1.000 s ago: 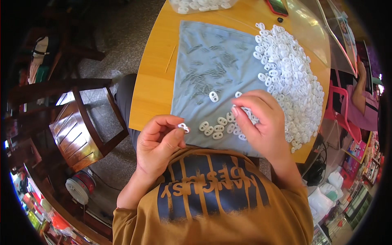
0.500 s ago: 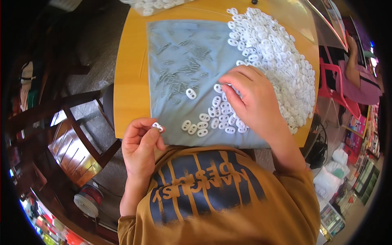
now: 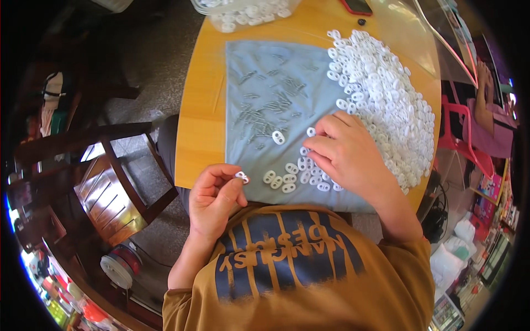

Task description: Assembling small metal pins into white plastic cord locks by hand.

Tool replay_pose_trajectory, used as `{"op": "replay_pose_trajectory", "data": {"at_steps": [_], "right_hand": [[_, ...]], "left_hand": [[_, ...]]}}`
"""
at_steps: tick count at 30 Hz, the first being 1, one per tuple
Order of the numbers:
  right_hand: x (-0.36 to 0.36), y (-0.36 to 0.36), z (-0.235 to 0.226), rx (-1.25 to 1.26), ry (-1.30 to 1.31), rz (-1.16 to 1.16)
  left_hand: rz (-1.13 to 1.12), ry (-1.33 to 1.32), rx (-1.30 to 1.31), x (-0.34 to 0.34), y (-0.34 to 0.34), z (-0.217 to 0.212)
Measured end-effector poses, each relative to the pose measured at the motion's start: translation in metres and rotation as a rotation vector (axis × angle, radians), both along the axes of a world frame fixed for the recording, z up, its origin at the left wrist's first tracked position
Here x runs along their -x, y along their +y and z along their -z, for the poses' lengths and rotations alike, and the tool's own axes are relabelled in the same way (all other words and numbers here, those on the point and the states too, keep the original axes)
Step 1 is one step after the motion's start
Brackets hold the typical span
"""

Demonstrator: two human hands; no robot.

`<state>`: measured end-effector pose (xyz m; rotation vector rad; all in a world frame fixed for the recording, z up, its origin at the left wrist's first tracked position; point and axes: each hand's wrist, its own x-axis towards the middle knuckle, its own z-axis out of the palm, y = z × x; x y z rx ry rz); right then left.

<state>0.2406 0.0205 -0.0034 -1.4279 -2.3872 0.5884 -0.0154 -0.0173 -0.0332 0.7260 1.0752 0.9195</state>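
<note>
Between the thumb and fingers of my left hand [image 3: 215, 193] is a small white oval plastic piece with two holes [image 3: 242, 177]. My right hand [image 3: 350, 151] hovers low over a loose group of the same white pieces [image 3: 303, 164], fingers bent and tips close together. Its fingertips are beside one of those pieces [image 3: 311, 132], and whatever they may pinch is hidden. Thin grey metal bits [image 3: 279, 102], too small to name surely, lie scattered on the grey-blue cloth [image 3: 251, 55]. A single white piece [image 3: 278, 137] rests by their near edge.
A big heap of white pieces [image 3: 386, 94] covers the table's right side. At the back stand a clear tub [image 3: 215, 8] of more pieces, a red-edged phone [image 3: 358, 6] and a small black object [image 3: 361, 22]. A red chair [image 3: 469, 138] and another person's arm [image 3: 485, 113] are at right.
The whole view has shifted, with the table now further right and lower. My right hand has drawn slightly nearer over the loose group. The left hand keeps its white piece.
</note>
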Motion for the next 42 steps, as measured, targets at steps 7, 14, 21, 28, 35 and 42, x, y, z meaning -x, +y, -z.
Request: {"op": "replay_pose_trajectory", "data": {"at_steps": [7,14,21,28,35,42], "right_hand": [[0.016,0.003,-0.004,-0.061,0.001,-0.052],[0.011,-0.008,-0.001,-0.093,0.040,0.013],[0.008,-0.002,-0.009,-0.158,0.090,0.132],[0.001,-0.005,-0.010,-0.224,0.072,0.136],[0.001,-0.008,-0.009,-0.267,0.090,0.178],[0.002,-0.022,-0.025,-0.301,0.213,0.160]], "left_hand": [[0.002,-0.001,0.024,0.004,-0.007,-0.007],[0.097,-0.097,0.069,-0.002,-0.006,0.005],[0.124,-0.012,0.000,0.004,-0.004,0.001],[0.138,-0.052,0.024,0.001,-0.001,0.007],[0.151,-0.100,-0.012,0.005,-0.004,0.008],[0.197,0.009,-0.006,0.002,0.004,-0.003]]}}
